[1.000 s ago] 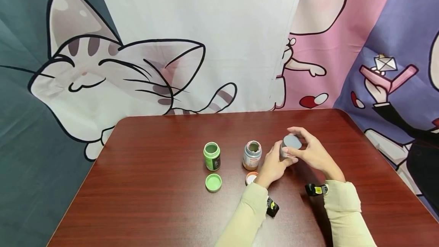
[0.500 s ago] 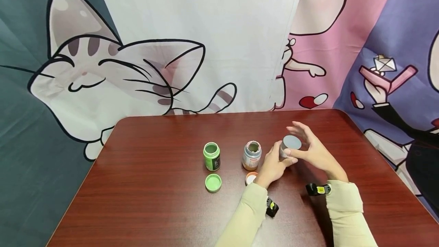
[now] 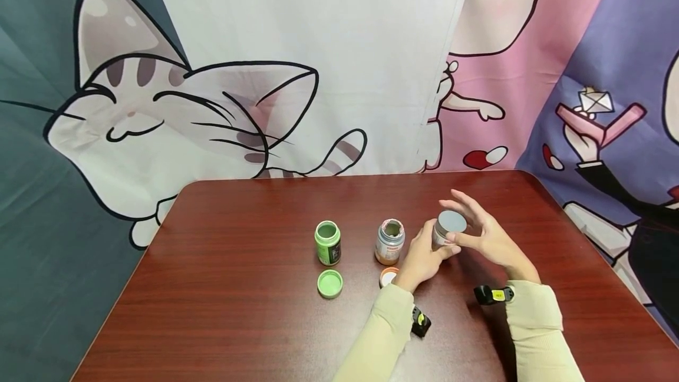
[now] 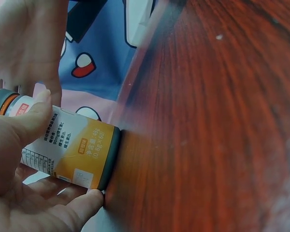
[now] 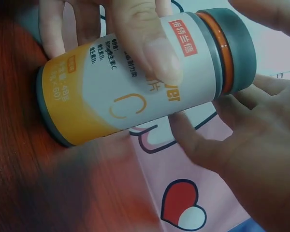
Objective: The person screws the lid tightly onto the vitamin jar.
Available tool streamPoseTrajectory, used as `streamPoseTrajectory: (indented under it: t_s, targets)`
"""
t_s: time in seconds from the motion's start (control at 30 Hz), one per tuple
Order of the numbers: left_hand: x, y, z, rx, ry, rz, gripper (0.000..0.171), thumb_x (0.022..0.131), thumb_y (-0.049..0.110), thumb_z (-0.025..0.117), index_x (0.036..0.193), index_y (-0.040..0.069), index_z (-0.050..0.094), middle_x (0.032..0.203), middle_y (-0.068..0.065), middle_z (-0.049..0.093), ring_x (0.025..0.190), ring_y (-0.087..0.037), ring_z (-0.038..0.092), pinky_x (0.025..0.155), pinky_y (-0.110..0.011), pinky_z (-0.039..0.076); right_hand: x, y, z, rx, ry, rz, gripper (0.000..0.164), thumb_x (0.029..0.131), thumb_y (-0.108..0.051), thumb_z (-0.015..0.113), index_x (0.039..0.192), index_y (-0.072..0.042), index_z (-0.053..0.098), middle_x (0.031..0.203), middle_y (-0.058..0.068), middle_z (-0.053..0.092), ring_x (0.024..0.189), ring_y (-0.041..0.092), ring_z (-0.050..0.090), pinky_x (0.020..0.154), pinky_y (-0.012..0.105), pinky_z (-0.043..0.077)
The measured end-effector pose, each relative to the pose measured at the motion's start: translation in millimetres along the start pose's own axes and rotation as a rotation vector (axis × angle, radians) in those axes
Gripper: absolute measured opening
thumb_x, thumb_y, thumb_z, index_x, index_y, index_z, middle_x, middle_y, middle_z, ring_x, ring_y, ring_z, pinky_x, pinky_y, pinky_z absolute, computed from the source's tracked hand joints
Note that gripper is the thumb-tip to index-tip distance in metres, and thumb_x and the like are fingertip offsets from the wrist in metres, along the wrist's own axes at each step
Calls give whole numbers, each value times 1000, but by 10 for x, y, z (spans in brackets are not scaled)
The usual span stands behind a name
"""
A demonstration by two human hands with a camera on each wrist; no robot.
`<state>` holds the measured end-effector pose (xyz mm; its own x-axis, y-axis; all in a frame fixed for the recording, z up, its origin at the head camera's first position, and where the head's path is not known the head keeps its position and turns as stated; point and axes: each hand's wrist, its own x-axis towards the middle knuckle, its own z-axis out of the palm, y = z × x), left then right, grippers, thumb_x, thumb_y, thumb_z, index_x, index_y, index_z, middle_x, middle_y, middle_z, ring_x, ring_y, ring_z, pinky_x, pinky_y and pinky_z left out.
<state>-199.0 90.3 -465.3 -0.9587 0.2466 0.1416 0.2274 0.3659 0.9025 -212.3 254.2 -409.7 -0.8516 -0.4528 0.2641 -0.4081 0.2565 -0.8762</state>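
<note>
A supplement bottle point(image 5: 135, 82) stands upright on the table, its label white and yellow, its lid point(image 3: 452, 221) grey. Between lid and body an orange band point(image 5: 221, 53) shows. My left hand point(image 3: 421, 257) grips the bottle's body, thumb across the label in the left wrist view. Around the lid, my right hand point(image 3: 493, 244) has its fingers spread loosely; they stand apart from the lid's far side, with the thumb near its front right edge. Whether that thumb touches the bottle I cannot tell.
Left of my hands stand an uncapped grey-white bottle point(image 3: 390, 246) and an uncapped green bottle point(image 3: 328, 243). A green lid point(image 3: 330, 283) lies before the latter. An orange-rimmed lid point(image 3: 388, 276) is partly hidden by my left wrist. A printed cloth point(image 3: 329, 28) hangs behind the table point(image 3: 223, 287).
My right fingers have come off the lid's far side and spread, and that wrist has shifted slightly right. My left hand and the bottle have stayed in place.
</note>
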Motion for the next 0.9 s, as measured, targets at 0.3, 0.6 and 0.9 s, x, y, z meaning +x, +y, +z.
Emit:
streamPoseTrajectory:
  t_s: [0.3,0.6,0.9]
  targets:
    - [3,17,-8,12,5,-3,61,80,46,65,132,26,40,125,6,52,112,-7,49,92,-28,41,11,6,2,29,-24,-69,76,80,7,64,144,-9,24,131,13,48,109,16,51,77,23,48]
    - [-9,15,3,21,4,-15,61,81,46,65,133,27,40,126,6,51,113,-7,49,92,-29,41,-3,35,27,39,0,-75,70,79,8,64,139,-4,32,126,13,51,102,18,54,77,20,47]
    - [4,14,-3,18,7,-13,61,80,45,66,132,26,40,125,7,52,112,-7,49,93,-28,40,6,-19,56,11,47,-24,64,78,7,67,134,-2,38,121,19,51,98,21,55,76,18,45]
